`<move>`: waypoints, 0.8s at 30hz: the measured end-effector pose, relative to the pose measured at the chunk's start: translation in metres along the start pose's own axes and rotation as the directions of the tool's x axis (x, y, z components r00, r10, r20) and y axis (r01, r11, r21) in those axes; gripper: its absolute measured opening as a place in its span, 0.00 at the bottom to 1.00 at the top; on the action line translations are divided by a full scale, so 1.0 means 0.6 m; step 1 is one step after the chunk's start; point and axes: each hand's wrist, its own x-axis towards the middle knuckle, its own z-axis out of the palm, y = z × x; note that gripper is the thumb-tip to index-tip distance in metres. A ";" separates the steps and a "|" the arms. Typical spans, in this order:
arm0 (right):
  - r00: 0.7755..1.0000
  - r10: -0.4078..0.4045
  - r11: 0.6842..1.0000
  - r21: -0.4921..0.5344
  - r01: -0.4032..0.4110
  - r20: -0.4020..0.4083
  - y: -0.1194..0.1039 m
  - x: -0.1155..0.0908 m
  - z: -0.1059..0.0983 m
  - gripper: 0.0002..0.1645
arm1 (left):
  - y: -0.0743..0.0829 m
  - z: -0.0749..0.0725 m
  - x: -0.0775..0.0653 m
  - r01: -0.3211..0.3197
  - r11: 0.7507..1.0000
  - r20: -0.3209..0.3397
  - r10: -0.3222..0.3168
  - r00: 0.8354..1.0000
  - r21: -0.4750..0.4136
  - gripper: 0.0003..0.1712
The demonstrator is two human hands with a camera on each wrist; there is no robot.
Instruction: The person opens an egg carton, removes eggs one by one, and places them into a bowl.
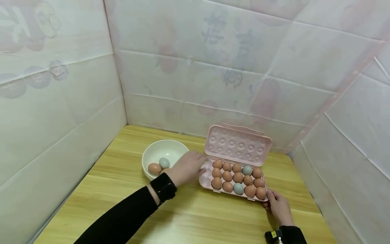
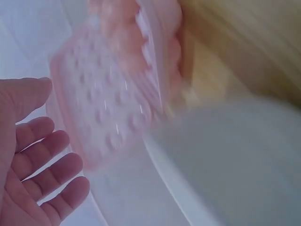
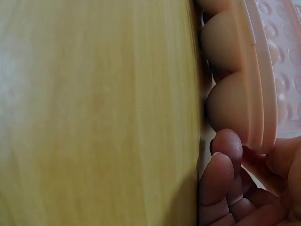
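Left fingers [image 2: 55, 170] loose, empty; right fingers [image 3: 226, 147] pinch carton [image 1: 238, 145] corner. Only head view shows eggs [image 1: 155, 168] in bowl [image 1: 148, 153].

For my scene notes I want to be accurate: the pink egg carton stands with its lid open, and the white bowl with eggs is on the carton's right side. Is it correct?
Not quite: the white bowl with eggs is on the left side of the pink egg carton, as the head view shows. The open lid is correct.
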 end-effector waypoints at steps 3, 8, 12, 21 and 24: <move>1.000 0.006 1.000 0.009 -0.006 0.004 0.001 -0.001 0.001 0.39 | 0.032 0.019 0.016 -0.088 0.994 0.029 0.086 0.996 0.069 0.23; 1.000 0.009 1.000 0.011 -0.009 0.003 0.002 0.000 0.000 0.38 | 0.071 0.044 0.034 -0.170 0.963 0.081 0.156 0.984 0.208 0.19; 1.000 -0.007 1.000 0.000 0.007 -0.007 0.003 0.003 -0.001 0.39 | 0.088 0.069 0.046 -0.156 0.953 0.120 0.128 0.984 0.260 0.16; 1.000 -0.008 1.000 0.008 0.008 -0.013 0.004 0.004 0.001 0.39 | 0.100 0.110 0.043 -0.141 0.952 0.155 0.101 0.983 0.272 0.11; 1.000 -0.006 1.000 0.009 0.006 -0.011 0.005 0.004 0.000 0.38 | 0.102 0.114 0.043 -0.141 0.950 0.168 0.096 0.981 0.279 0.11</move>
